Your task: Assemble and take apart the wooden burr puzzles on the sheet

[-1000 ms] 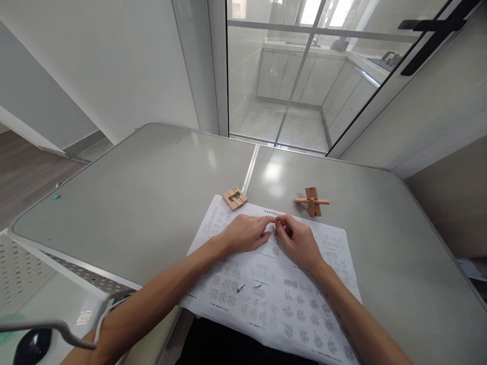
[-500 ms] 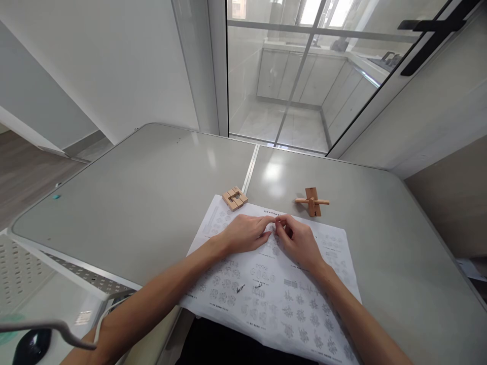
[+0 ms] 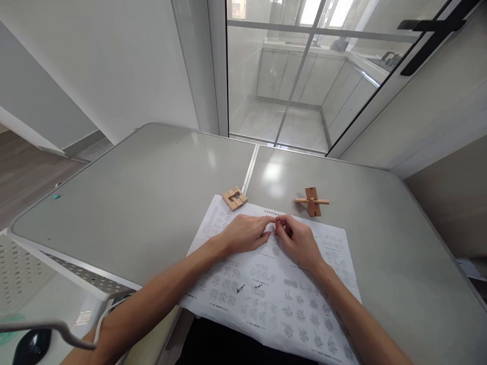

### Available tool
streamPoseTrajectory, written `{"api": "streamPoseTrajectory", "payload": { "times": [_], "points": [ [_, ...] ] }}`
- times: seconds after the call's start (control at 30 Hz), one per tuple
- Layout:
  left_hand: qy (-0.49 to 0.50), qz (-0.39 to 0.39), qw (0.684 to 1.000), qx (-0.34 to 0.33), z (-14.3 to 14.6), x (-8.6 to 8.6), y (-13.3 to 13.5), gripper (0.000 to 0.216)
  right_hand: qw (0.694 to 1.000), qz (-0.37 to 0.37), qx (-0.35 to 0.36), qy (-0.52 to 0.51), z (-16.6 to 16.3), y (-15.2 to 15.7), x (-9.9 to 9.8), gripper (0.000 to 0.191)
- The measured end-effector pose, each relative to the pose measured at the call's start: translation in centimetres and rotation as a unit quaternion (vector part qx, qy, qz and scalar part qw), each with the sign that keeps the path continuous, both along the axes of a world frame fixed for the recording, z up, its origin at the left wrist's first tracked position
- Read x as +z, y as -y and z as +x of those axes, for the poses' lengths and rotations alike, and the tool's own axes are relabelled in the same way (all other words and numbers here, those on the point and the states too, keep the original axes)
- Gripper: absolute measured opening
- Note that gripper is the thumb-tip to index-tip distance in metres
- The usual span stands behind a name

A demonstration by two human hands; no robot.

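Observation:
My left hand (image 3: 245, 233) and my right hand (image 3: 299, 241) rest side by side on a white printed sheet (image 3: 266, 289) covered with small diagrams. Both hands have their fingers curled, and the fingertips meet in the middle. Whether anything lies between the fingertips I cannot make out. Beyond my left hand, a flat wooden block puzzle (image 3: 235, 197) lies at the sheet's far left corner. A wooden cross-shaped puzzle (image 3: 312, 202) stands on the grey table (image 3: 152, 197) just past my right hand.
The table joins a second grey panel along a seam (image 3: 249, 172). A glass sliding door (image 3: 304, 76) stands behind the table. At the lower left are a perforated white shelf (image 3: 23, 268), a black mouse (image 3: 32, 344) and a cable (image 3: 68, 332).

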State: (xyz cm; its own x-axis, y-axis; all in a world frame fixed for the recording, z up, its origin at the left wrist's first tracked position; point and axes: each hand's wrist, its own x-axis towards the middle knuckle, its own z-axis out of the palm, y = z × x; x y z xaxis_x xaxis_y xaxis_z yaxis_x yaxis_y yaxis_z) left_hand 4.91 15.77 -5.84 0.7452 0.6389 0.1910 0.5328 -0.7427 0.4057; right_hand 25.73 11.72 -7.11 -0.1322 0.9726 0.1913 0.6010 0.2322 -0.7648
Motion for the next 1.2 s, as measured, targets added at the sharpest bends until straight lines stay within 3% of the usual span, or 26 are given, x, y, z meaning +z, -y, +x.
{"api": "streamPoseTrajectory", "payload": {
  "times": [0.4, 0.6, 0.87, 1.2],
  "points": [
    [-0.002, 0.005, 1.0, -0.003, 0.1, 0.2, 0.0, 0.035, 1.0, -0.004, -0.002, -0.018, 0.0, 0.0, 0.0, 0.015],
    [-0.013, 0.013, 1.0, -0.002, 0.0, 0.0, 0.0, 0.029, 0.996, -0.033, -0.012, -0.088, 0.2, -0.2, 0.1, 0.021],
    [-0.017, 0.028, 0.999, -0.003, 0.0, -0.3, 0.0, 0.029, 0.969, -0.115, -0.04, -0.215, 0.9, -0.8, 0.1, 0.031],
    [-0.024, 0.024, 0.999, -0.004, 0.0, 0.0, 0.0, 0.029, 0.933, -0.146, -0.084, -0.318, 1.1, -1.0, 0.8, 0.033]
  ]
}}
